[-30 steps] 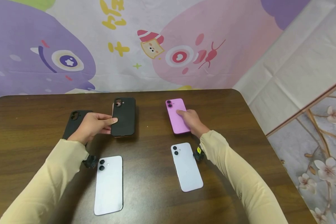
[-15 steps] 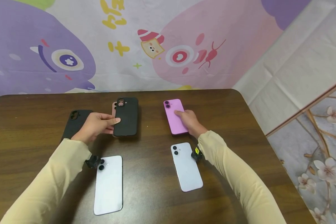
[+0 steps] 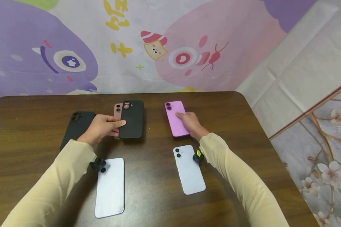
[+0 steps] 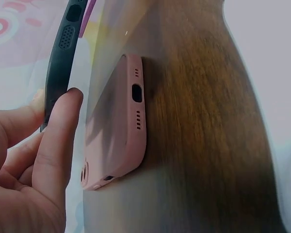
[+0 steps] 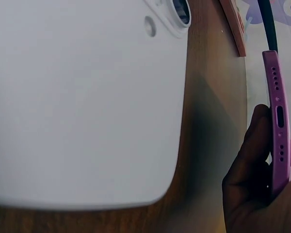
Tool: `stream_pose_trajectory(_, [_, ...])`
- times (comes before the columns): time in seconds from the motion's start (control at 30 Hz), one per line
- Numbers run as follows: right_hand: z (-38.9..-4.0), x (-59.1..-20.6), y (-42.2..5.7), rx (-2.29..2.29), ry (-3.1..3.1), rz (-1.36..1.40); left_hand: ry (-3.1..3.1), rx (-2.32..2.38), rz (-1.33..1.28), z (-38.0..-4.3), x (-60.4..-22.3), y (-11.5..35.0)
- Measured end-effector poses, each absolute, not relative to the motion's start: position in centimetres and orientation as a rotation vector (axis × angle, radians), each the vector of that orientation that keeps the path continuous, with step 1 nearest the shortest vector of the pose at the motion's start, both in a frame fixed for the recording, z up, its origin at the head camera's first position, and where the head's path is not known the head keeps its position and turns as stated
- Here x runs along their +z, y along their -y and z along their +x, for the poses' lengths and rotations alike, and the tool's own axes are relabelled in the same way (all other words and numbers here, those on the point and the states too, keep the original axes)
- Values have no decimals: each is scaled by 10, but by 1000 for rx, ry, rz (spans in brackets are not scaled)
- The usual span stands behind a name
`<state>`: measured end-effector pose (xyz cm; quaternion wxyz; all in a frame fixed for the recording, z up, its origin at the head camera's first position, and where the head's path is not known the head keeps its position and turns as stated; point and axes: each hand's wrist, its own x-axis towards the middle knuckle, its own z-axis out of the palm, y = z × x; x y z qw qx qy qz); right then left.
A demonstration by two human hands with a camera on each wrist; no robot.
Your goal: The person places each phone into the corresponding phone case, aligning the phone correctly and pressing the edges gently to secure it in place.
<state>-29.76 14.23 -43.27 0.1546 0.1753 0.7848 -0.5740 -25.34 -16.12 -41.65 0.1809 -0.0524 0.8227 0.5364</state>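
Note:
My left hand (image 3: 103, 127) pinches a black phone case (image 3: 133, 119) by its left edge, thumb on the back and fingers beneath. In the left wrist view the black phone case (image 4: 63, 53) is raised above the table, and a pink phone case (image 4: 116, 121) lies below it. From the head, the black case hides most of that pink phone case (image 3: 117, 108). Over on the right, my right hand (image 3: 193, 124) grips a pink-purple phone (image 3: 174, 121) by its right side, thumb across its back. The right wrist view shows the phone's bottom edge (image 5: 280, 116) off the table.
Another black phone case (image 3: 76, 126) lies left, partly behind my left hand. Two white phones lie back up nearer me: the left white phone (image 3: 110, 192) and the right white phone (image 3: 190, 171), both under my wrists' cameras. A printed cloth (image 3: 125, 75) hangs behind the wooden table (image 3: 150, 176).
My left hand has carried the black phone case to the right, uncovering more of the pink case. My right hand and the phone have shifted slightly left, toward it.

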Motion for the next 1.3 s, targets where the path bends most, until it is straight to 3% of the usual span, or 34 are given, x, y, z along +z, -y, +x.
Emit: stream_pose_trajectory(1.3, [-293,-433,-129,-1636,-2236,481,-2301,1509,-167,-252,-415,142])
